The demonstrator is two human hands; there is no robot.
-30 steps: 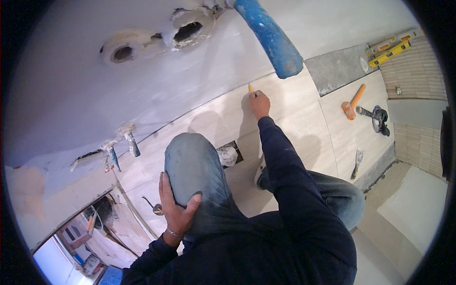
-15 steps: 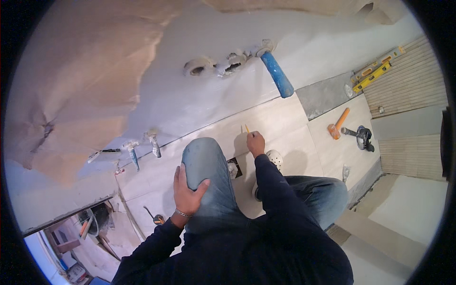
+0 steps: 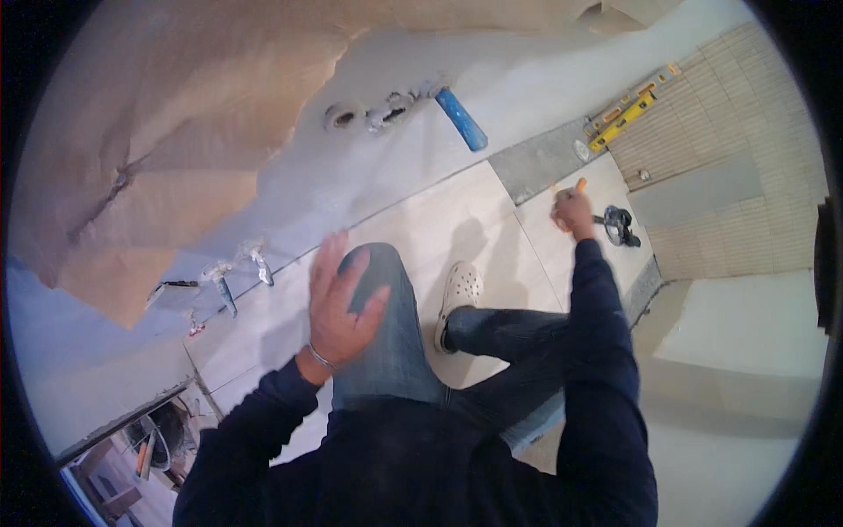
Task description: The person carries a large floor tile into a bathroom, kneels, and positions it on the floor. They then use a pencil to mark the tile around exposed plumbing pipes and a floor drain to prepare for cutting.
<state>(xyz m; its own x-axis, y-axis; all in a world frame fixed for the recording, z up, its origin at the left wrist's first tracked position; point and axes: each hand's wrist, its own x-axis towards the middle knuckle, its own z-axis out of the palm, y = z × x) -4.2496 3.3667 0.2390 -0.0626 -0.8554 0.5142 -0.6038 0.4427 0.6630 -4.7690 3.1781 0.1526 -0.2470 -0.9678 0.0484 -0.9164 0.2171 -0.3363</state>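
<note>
My left hand [image 3: 341, 303], fingers spread and slightly blurred, is over my left knee [image 3: 373, 281] and holds nothing. My right hand [image 3: 572, 211] reaches out to the right, down at the orange mallet [image 3: 581, 184] on the floor tiles. The hand hides most of the mallet; only the handle's end and a bit of the head show. A thin yellow pencil [image 3: 555, 190] sticks up from the curled fingers of that hand. Whether those fingers also grip the mallet's handle, I cannot tell. Right beside it lies a black suction lifter [image 3: 620, 226].
A yellow spirit level [image 3: 623, 121] leans by the far right corner. From the wall juts a blue pipe [image 3: 463, 120]; torn brown paper [image 3: 193, 158] hangs at left. Valve stubs [image 3: 224, 285] stick out lower down. My white clog [image 3: 461, 288] stands on pale tiles [image 3: 421, 220].
My right hand has moved right, from beside my foot to the mallet, keeping the pencil. My left hand has lifted from my knee. The view has shifted right, and my right leg has swung.
</note>
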